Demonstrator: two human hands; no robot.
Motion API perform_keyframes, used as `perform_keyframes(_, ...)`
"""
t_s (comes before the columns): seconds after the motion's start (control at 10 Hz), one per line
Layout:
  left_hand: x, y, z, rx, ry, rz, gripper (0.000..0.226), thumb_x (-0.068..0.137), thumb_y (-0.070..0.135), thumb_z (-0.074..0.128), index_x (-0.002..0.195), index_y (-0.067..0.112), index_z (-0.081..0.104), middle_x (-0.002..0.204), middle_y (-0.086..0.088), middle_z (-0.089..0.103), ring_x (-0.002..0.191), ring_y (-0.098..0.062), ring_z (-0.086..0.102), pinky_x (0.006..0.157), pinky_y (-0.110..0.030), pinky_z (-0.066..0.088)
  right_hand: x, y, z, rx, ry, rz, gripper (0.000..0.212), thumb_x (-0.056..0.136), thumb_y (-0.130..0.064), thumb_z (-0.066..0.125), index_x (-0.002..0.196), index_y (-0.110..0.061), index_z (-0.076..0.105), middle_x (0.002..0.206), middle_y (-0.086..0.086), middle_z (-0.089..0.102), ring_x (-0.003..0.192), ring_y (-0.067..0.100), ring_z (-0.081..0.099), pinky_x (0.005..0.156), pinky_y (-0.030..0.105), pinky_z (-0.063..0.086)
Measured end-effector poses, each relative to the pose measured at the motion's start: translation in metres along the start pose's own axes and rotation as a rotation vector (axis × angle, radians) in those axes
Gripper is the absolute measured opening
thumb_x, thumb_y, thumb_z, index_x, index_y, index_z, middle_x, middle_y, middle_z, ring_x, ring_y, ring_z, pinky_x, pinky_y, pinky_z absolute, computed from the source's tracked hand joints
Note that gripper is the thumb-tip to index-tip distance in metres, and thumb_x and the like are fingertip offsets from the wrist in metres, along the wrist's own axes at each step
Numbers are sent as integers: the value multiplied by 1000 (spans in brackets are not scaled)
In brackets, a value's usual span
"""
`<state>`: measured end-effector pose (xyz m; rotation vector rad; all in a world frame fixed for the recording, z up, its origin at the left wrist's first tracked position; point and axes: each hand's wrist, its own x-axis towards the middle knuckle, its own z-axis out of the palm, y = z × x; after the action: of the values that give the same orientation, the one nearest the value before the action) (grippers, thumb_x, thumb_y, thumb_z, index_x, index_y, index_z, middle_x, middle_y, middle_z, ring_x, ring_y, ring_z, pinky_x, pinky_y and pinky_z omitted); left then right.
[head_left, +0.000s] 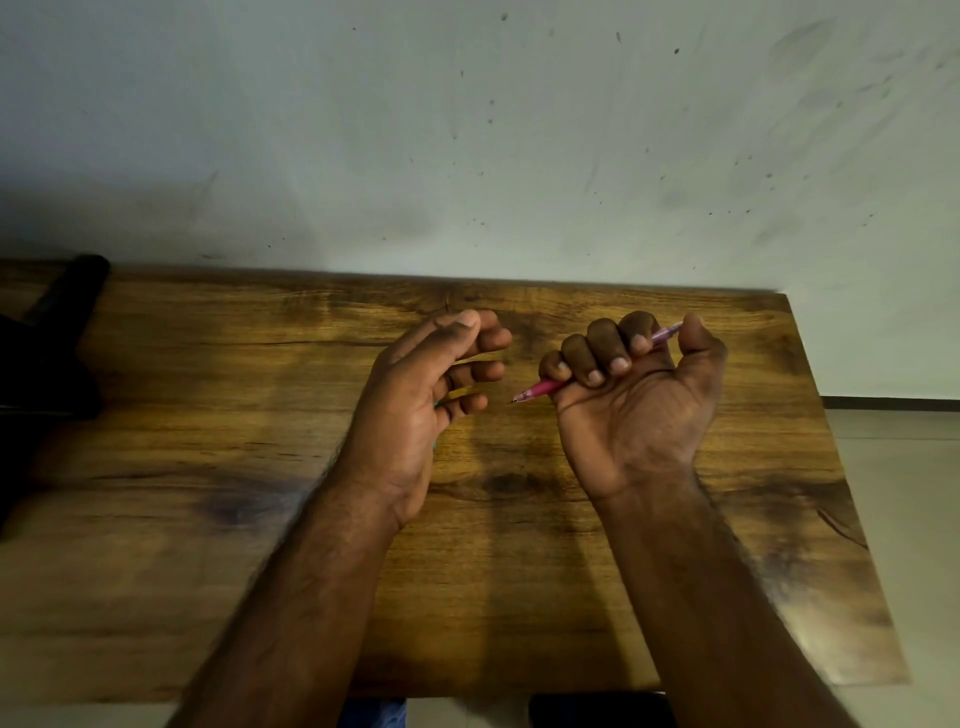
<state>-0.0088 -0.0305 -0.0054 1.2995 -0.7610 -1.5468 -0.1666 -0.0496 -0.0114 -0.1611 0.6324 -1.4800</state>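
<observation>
Fingers (597, 358) round left-pointing pink pen (540, 388)

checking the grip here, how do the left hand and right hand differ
The right hand is curled into a fist round a pink pen; the left hand holds nothing that shows plainly, its fingers loosely bent. The right hand shows its palm side and fingernails; the left hand is turned edge-on, thumb up. Both hover above the wooden table.
</observation>
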Motion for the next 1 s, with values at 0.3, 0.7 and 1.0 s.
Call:
perform_keyframes(0.3,-1,1,0,10,-3,5,40,91,46,56,118,23,73,117,0,80,100,-15,75,83,-35,54,-2,0,4,-64,-16,-18,47,103,-49,28,71,-17,39,60,-1,28,58,16,23,61,35,29)
perform_keyframes(0.7,-1,2,1,19,-7,6,42,90,47,55,119,23,73,118,1,79,101,-14,75,83,-34,54,-3,3,9,-167,-47,-58,45,104,-42,25,71,-15,37,59,1,27,59,18,21,61,36,27)
perform_keyframes(1.0,-1,3,1,17,1,6,42,90,47,55,119,23,73,118,1,80,100,-14,75,84,-35,54,-2,2,6,-66,-15,-29,44,101,-46,30,70,-17,38,58,-1,28,57,16,23,60,34,29)
